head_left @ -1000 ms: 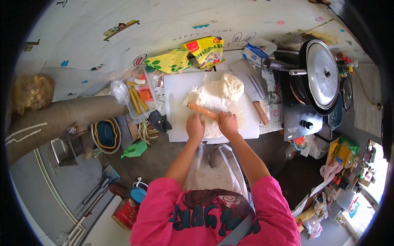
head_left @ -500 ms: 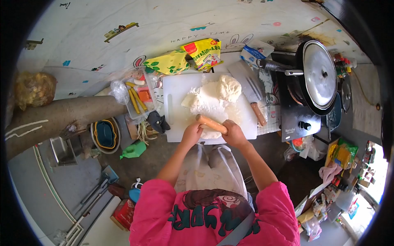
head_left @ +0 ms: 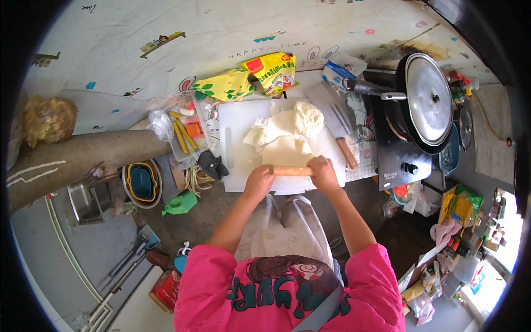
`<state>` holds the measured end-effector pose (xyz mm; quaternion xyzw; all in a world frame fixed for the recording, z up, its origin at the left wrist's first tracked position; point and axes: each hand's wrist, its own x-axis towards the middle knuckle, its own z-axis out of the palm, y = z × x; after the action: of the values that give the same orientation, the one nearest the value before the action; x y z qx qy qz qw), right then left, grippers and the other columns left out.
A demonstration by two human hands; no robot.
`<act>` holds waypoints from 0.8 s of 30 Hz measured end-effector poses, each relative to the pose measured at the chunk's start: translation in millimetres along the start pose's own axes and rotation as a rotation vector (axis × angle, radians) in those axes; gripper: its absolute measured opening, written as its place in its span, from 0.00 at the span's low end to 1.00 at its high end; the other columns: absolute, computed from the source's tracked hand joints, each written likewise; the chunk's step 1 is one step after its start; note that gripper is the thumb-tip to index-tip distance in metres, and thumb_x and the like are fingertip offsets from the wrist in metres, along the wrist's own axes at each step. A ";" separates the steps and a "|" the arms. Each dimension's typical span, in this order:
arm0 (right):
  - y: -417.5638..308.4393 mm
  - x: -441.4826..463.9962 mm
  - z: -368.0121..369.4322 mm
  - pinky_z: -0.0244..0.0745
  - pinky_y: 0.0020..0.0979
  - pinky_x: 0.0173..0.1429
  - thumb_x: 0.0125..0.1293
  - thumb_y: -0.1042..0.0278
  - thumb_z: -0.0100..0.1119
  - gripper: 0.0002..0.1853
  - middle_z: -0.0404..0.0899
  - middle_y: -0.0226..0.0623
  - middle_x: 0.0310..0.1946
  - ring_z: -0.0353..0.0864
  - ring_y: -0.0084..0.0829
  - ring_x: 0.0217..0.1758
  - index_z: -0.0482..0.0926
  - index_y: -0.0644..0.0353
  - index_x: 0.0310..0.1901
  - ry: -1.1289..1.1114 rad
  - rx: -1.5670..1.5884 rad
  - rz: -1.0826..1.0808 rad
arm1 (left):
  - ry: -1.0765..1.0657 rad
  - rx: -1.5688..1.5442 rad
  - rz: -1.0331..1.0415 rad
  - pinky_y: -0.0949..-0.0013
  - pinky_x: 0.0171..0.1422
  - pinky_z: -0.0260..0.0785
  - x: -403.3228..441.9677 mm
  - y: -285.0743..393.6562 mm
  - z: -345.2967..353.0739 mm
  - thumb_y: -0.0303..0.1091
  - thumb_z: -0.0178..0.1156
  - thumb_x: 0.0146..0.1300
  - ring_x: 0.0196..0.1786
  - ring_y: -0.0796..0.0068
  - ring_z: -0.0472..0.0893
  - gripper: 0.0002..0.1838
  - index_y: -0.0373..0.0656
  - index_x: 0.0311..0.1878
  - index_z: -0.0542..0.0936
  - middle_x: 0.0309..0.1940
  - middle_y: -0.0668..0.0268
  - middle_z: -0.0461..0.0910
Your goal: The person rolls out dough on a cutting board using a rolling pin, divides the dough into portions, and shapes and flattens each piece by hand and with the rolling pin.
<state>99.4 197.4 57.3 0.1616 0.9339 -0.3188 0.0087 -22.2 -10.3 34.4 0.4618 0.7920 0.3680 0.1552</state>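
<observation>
The left hand and right hand clasp opposite ends of the rolling pin; it has swung from slanted to level; a flat dough sheet now shows at its 12 o'clock, suggesting flattening is under way; the dough lump sits beyond, at 1 o'clock.

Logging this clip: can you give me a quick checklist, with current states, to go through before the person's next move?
1. Left hand gripping the left end of the rolling pin: ok.
2. Right hand gripping its right end: ok.
3. Flattened dough lying on the cutting board: ok.
4. Flattened dough even in thickness: cannot tell from above.
5. Dough lump apart from the pin: ok, toward the board's far side.
6. Cleaver apart from both hands: ok, by the board's right edge.
</observation>
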 end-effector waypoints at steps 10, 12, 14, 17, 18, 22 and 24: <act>21.2 -35.2 23.0 0.72 0.45 0.37 0.56 0.65 0.66 0.13 0.77 0.49 0.29 0.77 0.53 0.33 0.72 0.62 0.34 0.031 0.147 0.388 | 0.154 0.058 -0.156 0.54 0.60 0.66 -14.7 -18.5 23.9 0.21 0.59 0.52 0.56 0.50 0.73 0.16 0.36 0.46 0.77 0.51 0.53 0.75; 20.0 -24.3 23.9 0.72 0.45 0.37 0.55 0.65 0.66 0.15 0.76 0.50 0.29 0.77 0.54 0.33 0.71 0.64 0.34 0.112 0.142 0.356 | 0.240 0.103 -0.264 0.53 0.65 0.63 -6.5 -20.4 28.6 0.22 0.60 0.53 0.60 0.48 0.69 0.21 0.37 0.53 0.74 0.55 0.52 0.72; 20.9 -12.3 28.2 0.72 0.46 0.36 0.56 0.64 0.67 0.16 0.76 0.51 0.28 0.78 0.55 0.33 0.70 0.64 0.34 0.188 0.156 0.295 | 0.301 0.132 -0.313 0.51 0.66 0.60 6.7 -27.5 30.2 0.23 0.63 0.50 0.62 0.45 0.66 0.29 0.39 0.59 0.70 0.59 0.49 0.67; 10.6 6.8 26.7 0.72 0.47 0.35 0.57 0.62 0.67 0.17 0.77 0.54 0.26 0.78 0.56 0.32 0.70 0.64 0.35 0.144 0.213 0.449 | 0.352 0.177 -0.326 0.51 0.67 0.60 41.6 -14.5 11.5 0.24 0.65 0.49 0.63 0.45 0.66 0.32 0.40 0.61 0.69 0.60 0.50 0.67; 5.3 10.7 25.1 0.72 0.47 0.35 0.57 0.61 0.67 0.17 0.77 0.55 0.25 0.78 0.57 0.31 0.70 0.64 0.35 0.142 0.223 0.468 | 0.309 0.192 -0.312 0.52 0.67 0.60 54.3 -9.3 3.1 0.25 0.66 0.48 0.63 0.46 0.66 0.32 0.40 0.61 0.70 0.60 0.51 0.67; -8.1 15.8 24.1 0.73 0.46 0.35 0.60 0.59 0.65 0.18 0.78 0.56 0.26 0.79 0.56 0.32 0.71 0.64 0.40 0.082 0.257 0.466 | 0.075 0.258 -0.261 0.52 0.67 0.60 70.8 -38.3 8.2 0.25 0.68 0.44 0.62 0.50 0.68 0.35 0.40 0.60 0.71 0.61 0.54 0.68; -10.4 11.9 27.5 0.73 0.46 0.36 0.61 0.58 0.64 0.19 0.78 0.56 0.27 0.80 0.56 0.33 0.71 0.64 0.43 0.093 0.263 0.379 | 0.089 0.220 -0.267 0.53 0.63 0.64 67.1 -49.6 13.6 0.24 0.68 0.43 0.59 0.50 0.71 0.35 0.40 0.60 0.71 0.59 0.54 0.70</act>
<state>82.6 176.7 40.1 0.3484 0.8365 -0.4228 0.0044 -80.1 37.3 -4.6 0.3499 0.8878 0.2754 0.1162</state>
